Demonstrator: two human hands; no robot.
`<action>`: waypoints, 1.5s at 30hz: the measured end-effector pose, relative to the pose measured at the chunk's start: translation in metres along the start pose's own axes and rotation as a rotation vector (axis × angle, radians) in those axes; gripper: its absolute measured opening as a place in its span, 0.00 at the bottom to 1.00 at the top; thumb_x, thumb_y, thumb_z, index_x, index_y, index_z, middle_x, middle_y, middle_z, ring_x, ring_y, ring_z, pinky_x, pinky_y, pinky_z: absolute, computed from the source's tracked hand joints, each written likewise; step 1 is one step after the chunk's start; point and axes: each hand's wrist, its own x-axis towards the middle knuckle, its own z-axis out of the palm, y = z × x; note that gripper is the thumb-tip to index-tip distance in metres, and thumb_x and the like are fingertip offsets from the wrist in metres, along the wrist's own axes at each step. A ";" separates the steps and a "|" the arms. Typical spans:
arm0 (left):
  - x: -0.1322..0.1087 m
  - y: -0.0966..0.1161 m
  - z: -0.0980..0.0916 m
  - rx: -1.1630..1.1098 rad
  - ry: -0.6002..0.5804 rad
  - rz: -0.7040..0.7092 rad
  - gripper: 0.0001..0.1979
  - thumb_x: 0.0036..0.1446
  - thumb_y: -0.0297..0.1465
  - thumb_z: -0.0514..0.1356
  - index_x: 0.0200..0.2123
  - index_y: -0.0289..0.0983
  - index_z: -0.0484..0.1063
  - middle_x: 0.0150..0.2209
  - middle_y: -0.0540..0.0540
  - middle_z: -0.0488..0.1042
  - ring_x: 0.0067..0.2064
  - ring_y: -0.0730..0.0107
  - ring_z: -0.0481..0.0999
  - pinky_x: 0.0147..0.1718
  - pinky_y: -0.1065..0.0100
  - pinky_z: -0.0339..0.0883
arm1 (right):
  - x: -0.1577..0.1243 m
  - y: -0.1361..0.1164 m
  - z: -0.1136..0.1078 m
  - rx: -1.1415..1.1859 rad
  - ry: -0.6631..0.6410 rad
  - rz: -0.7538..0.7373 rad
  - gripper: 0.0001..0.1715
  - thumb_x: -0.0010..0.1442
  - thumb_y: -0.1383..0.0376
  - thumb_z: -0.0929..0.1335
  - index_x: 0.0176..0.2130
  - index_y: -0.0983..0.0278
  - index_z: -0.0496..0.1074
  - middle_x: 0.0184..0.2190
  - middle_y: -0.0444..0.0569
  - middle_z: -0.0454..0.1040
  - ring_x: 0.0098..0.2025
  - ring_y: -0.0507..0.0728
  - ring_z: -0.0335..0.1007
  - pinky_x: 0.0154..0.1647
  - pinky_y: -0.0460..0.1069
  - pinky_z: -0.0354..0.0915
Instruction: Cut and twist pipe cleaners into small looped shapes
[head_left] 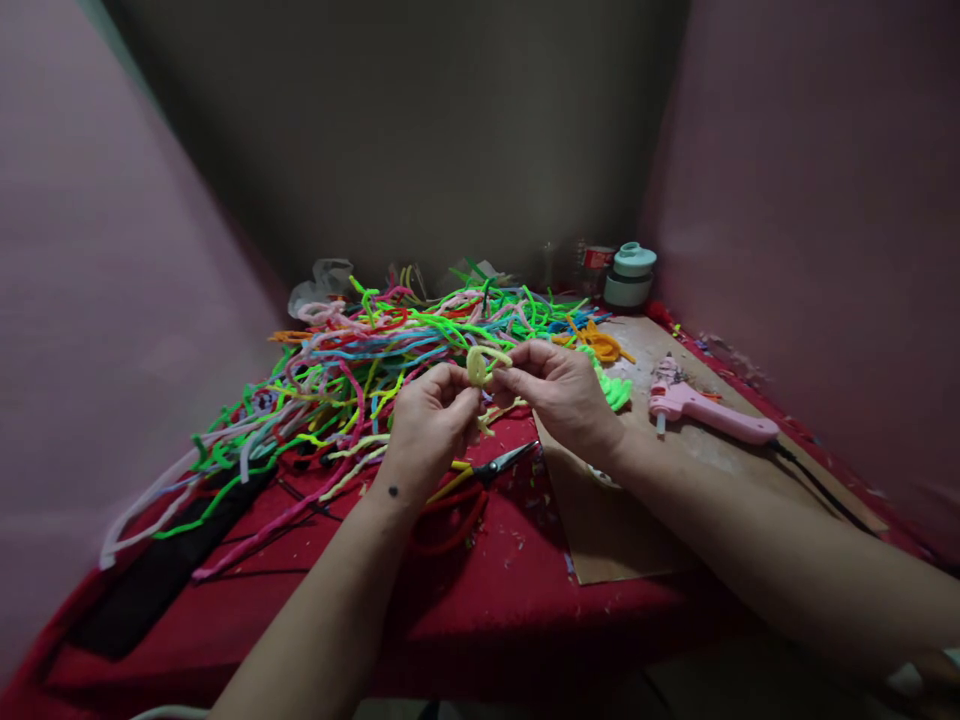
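Observation:
Between my two hands is a pale yellow pipe cleaner (478, 366), bent into a small loop. My left hand (435, 420) pinches its lower left part, the fingertips closed. From the other side, the thumb and fingers of my right hand (559, 390) grip its right end. A pale end of pipe cleaner shows just below the fingers. Under my hands lie scissors (495, 470) with red and yellow handles, the blades pointing right. Behind my hands spreads a big heap of pipe cleaners (420, 330) in many colours.
On a brown board (622, 530) at the right rest a pink glue gun (712, 412) with a black cord, and a bright green fuzzy piece (616, 388). A lidded cup (630, 275) stands at the back. A black strip (165, 580) lies on the red cloth (300, 625) at left.

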 end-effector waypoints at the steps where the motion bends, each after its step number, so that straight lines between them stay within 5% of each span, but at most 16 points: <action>1: 0.000 -0.001 0.001 0.009 0.003 0.015 0.02 0.46 0.26 0.57 0.27 0.36 0.64 0.17 0.55 0.68 0.13 0.80 0.64 0.10 0.77 0.54 | -0.001 0.000 0.001 -0.032 -0.001 -0.019 0.06 0.49 0.65 0.70 0.26 0.65 0.69 0.22 0.43 0.72 0.24 0.49 0.67 0.28 0.45 0.66; 14: -0.003 -0.003 0.001 0.075 0.032 0.076 0.04 0.45 0.24 0.54 0.27 0.37 0.64 0.14 0.57 0.68 0.12 0.78 0.65 0.10 0.78 0.55 | -0.005 0.013 0.000 -0.285 -0.073 -0.177 0.04 0.53 0.65 0.67 0.31 0.63 0.73 0.27 0.45 0.72 0.30 0.52 0.66 0.34 0.48 0.64; 22: -0.006 0.000 0.007 0.096 0.021 0.035 0.03 0.46 0.25 0.55 0.27 0.37 0.62 0.13 0.56 0.68 0.13 0.74 0.69 0.09 0.77 0.58 | -0.005 0.011 0.000 -0.663 0.120 -0.378 0.05 0.49 0.72 0.65 0.25 0.62 0.68 0.23 0.45 0.68 0.27 0.53 0.63 0.33 0.48 0.59; 28: -0.007 -0.004 0.009 0.167 0.048 0.062 0.03 0.48 0.25 0.55 0.27 0.38 0.62 0.14 0.56 0.69 0.13 0.74 0.68 0.09 0.77 0.59 | -0.006 0.011 0.000 -0.797 0.084 -0.391 0.08 0.50 0.71 0.64 0.22 0.62 0.62 0.20 0.44 0.64 0.25 0.52 0.59 0.30 0.48 0.55; 37: -0.004 0.000 0.005 0.055 0.055 0.067 0.05 0.47 0.22 0.53 0.28 0.37 0.62 0.14 0.56 0.68 0.13 0.74 0.69 0.13 0.74 0.64 | -0.002 -0.001 -0.005 -0.616 -0.174 -0.242 0.13 0.58 0.65 0.63 0.23 0.66 0.67 0.20 0.43 0.64 0.24 0.49 0.58 0.26 0.46 0.54; 45: -0.004 -0.001 0.005 0.011 0.034 0.107 0.04 0.49 0.24 0.55 0.30 0.36 0.64 0.16 0.55 0.71 0.15 0.74 0.70 0.13 0.75 0.64 | -0.002 0.009 -0.006 -0.544 -0.100 -0.241 0.12 0.57 0.63 0.66 0.25 0.67 0.72 0.21 0.45 0.69 0.26 0.50 0.64 0.27 0.45 0.60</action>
